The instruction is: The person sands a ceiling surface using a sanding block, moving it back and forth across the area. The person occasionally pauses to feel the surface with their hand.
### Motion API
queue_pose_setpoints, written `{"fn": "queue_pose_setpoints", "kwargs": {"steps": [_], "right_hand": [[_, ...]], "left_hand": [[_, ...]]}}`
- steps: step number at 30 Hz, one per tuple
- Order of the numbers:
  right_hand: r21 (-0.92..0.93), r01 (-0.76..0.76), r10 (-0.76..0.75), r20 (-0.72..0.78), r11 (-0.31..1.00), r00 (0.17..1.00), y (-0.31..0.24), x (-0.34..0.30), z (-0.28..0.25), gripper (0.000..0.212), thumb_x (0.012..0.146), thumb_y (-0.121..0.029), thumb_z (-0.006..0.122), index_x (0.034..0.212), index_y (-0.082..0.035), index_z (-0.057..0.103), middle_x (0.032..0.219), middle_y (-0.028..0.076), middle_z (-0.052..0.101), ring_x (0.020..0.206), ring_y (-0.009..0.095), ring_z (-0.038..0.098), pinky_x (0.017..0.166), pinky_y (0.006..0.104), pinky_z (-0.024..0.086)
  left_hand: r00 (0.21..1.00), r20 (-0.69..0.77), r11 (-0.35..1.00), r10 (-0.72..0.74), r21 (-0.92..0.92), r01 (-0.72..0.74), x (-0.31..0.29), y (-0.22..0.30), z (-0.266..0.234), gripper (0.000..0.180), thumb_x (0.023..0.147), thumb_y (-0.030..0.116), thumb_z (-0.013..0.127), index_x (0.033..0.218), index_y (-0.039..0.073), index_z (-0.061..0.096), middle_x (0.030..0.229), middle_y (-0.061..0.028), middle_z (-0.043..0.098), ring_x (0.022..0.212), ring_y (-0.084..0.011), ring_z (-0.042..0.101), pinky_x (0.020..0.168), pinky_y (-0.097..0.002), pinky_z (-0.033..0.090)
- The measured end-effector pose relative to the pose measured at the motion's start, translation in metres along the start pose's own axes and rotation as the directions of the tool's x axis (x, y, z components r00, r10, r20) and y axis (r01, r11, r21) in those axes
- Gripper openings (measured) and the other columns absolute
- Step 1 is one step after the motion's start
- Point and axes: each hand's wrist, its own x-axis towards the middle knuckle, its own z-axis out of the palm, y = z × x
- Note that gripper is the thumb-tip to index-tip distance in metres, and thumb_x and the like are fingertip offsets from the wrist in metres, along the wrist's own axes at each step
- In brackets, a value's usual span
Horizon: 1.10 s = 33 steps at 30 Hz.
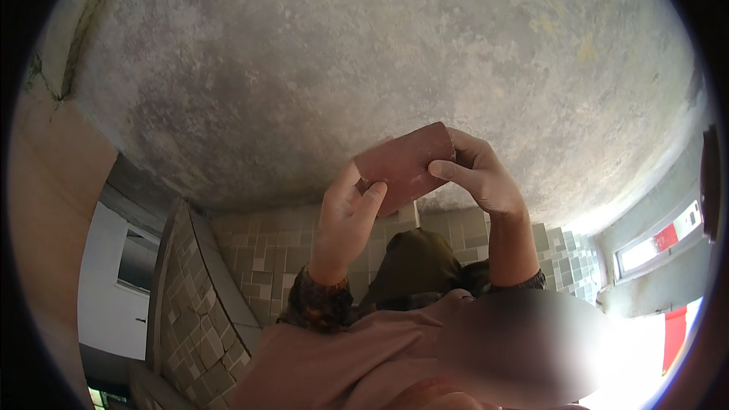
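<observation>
Rough grey plaster wall (380, 45) fills the top half w/ greenish tiles (258, 243) below it at 7 o'clock. Reddish-brown sandpaper sheet (406, 163) sits near frame centre, held against the wall by both hands. Left hand (345, 220) at 7 o'clock of the sheet, thumb and fingers (372, 197) pinching its lower-left corner; right hand (482, 175) at 3 o'clock, fingers curled, pinching the right edge. Prob. best to keep the sheet flat and taut, grip near the edges, even pressure.
</observation>
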Motion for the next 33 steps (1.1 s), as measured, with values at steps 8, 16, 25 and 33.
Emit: {"fn": "queue_pose_setpoints", "kwargs": {"steps": [8,16,25,33], "right_hand": [[0.176,0.034,-0.015,-0.110,0.984,0.994,0.006,0.003,0.006,0.034,0.091,-0.014,0.067,0.121,0.000,0.062,0.113,0.009,0.067,0.104,0.018,0.063,0.090,0.0329,0.050],[0.369,0.025,0.012,-0.098,0.929,0.995,0.017,0.005,0.010,0.036,0.090,-0.014,0.067,0.122,0.000,0.062,0.115,0.009,0.067,0.108,0.019,0.061,0.095,0.0337,0.047],[-0.049,0.016,-0.030,-0.293,0.999,0.956,0.025,0.019,0.001,0.049,0.093,-0.023,0.064,0.134,0.002,0.054,0.117,0.011,0.064,0.105,0.019,0.060,0.091,0.0328,0.048],[-0.132,-0.142,0.087,-0.352,0.981,0.932,0.054,0.022,-0.036,0.050,0.096,-0.024,0.060,0.138,0.001,0.051,0.121,0.015,0.063,0.103,0.020,0.063,0.089,0.0322,0.049]], "left_hand": [[0.994,-0.019,0.994,0.106,-0.034,-0.106,-0.004,0.001,-0.002,0.053,0.094,-0.001,0.051,0.144,-0.008,0.035,0.134,-0.0136,0.052,0.126,-0.0193,0.050,0.106,-0.0352,0.039],[0.998,0.057,0.990,-0.029,0.136,0.021,0.005,-0.004,-0.006,0.041,0.095,0.006,0.059,0.132,-0.005,0.049,0.118,-0.0092,0.060,0.106,-0.0140,0.057,0.094,-0.0323,0.046],[0.983,-0.069,0.905,0.170,0.405,-0.128,0.056,-0.014,-0.015,0.036,0.097,0.014,0.058,0.128,-0.004,0.052,0.112,-0.0096,0.063,0.100,-0.0157,0.058,0.089,-0.0306,0.047],[0.458,0.363,-0.263,0.811,0.927,-0.269,0.239,0.027,-0.048,0.063,0.094,0.004,0.056,0.151,0.004,0.028,0.147,-0.0189,0.042,0.136,-0.0402,0.040,0.113,-0.0455,0.034]]}}
